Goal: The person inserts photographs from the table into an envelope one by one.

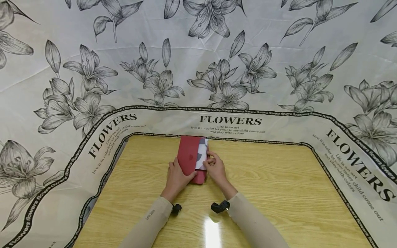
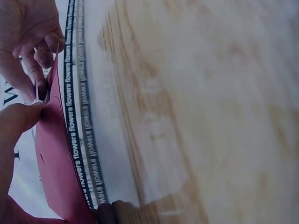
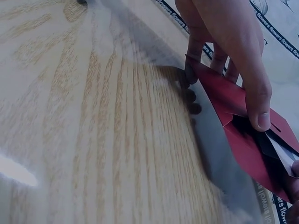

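Observation:
A red paper envelope (image 1: 187,151) is held near the back edge of the table, its long side running away from me. My left hand (image 1: 176,177) grips its near left part, thumb by the opening and fingers around the outer edge. A white card or folded paper with grey-blue patches (image 1: 202,155) sits partly inside the opening on the right side. My right hand (image 1: 215,167) pinches the right edge of that card. In the right wrist view the dark inside of the envelope (image 3: 239,154) shows, with the white card (image 3: 280,151) entering it. How deep the card goes is hidden.
The wood-grain table (image 1: 266,179) extends around both hands. A white cloth printed with flowers and lettering (image 1: 229,124) rises behind it and along the sides. Each wrist wears a dark camera strap (image 1: 220,207). Light glares off the table's near part.

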`<state>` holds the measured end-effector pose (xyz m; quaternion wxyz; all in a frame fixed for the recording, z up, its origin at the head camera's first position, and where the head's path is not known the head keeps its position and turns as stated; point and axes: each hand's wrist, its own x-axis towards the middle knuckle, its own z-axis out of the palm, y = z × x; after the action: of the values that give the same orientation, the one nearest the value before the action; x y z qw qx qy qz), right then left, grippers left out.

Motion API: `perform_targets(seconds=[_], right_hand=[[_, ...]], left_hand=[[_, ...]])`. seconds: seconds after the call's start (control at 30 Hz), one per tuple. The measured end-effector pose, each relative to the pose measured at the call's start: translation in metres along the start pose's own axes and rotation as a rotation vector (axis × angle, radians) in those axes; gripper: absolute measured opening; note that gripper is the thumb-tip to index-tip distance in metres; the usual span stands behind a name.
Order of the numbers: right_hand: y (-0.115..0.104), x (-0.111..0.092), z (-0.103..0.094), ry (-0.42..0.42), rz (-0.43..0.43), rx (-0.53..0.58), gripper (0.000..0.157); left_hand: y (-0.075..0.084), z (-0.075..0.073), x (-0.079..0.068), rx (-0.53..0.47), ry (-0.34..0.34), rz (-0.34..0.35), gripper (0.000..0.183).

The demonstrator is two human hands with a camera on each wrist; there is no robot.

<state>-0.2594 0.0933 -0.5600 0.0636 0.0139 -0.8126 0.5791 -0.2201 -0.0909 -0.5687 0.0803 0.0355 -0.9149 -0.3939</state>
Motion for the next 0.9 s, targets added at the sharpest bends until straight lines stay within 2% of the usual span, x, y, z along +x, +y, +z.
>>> perform_targets(seconds=[0.4, 0.9], right_hand=[[0.000, -0.002, 0.003, 0.008, -0.035, 0.032, 0.043], [0.002, 0.003, 0.014, 0.016, -0.027, -0.088, 0.045]], left_hand=[[-0.001, 0.001, 0.001, 0.001, -0.002, 0.004, 0.115], [-0.003, 0.000, 0.001, -0.011, 0.008, 0.021, 0.114]])
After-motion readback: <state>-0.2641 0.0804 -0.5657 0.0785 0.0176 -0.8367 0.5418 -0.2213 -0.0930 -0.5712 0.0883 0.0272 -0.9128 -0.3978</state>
